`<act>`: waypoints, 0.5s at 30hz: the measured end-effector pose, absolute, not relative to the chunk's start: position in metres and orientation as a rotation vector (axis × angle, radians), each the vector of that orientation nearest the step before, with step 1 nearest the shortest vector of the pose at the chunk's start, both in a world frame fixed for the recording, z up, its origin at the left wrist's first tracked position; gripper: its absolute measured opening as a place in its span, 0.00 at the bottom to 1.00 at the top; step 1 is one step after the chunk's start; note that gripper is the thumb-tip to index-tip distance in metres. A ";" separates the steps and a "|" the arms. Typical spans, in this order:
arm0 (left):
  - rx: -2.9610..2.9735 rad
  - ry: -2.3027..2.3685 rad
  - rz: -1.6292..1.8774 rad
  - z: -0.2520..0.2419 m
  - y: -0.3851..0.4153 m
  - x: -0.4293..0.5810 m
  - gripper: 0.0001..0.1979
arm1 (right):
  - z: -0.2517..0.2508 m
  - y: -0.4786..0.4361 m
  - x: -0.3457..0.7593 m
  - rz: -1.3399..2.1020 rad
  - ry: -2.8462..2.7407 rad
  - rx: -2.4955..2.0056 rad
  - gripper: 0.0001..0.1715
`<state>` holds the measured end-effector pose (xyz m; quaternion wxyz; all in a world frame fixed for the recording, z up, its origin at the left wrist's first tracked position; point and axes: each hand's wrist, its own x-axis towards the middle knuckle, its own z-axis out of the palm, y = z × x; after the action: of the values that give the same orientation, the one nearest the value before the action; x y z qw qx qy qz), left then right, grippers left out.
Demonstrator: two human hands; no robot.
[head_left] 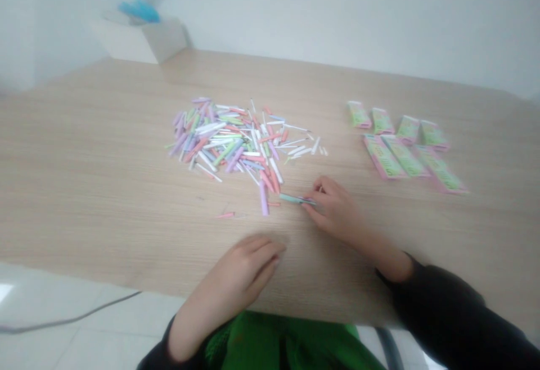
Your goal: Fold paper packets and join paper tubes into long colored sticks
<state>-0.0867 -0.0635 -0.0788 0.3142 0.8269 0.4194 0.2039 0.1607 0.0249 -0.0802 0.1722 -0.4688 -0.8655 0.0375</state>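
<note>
Pinching a slim teal stick (pixel 289 197), the right hand's (pixel 337 210) fingers hover by the wood-grained counter (pixel 105 190). Beyond them to the left, smooth pastel sticks (pixel 228 139) lie heaped; beyond to the right, flat pink-edged packets (pixel 405 157). The left hand's (pixel 247 264) fingers lie together, slightly bent; whether they grip anything, I can't tell.

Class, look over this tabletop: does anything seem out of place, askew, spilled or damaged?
Yes: one small pink piece lies apart from the heap of slim coloured pieces, so it looks stray. The heap is jumbled, unlike the green-and-pink packs in two rows. Blur hides any damage.
</note>
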 end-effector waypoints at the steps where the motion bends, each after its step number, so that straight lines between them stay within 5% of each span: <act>1: 2.178 1.104 0.532 -0.079 -0.064 -0.087 0.14 | -0.081 0.025 0.160 0.094 -2.450 -1.340 0.10; 15: 2.135 1.131 0.579 -0.082 -0.060 -0.083 0.14 | -0.092 0.027 0.156 -0.097 -2.540 -1.371 0.07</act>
<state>-0.0835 -0.0595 -0.0821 0.3229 0.8134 0.4308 0.2204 0.1557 0.0271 -0.0923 0.1262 -0.4709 -0.8725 -0.0332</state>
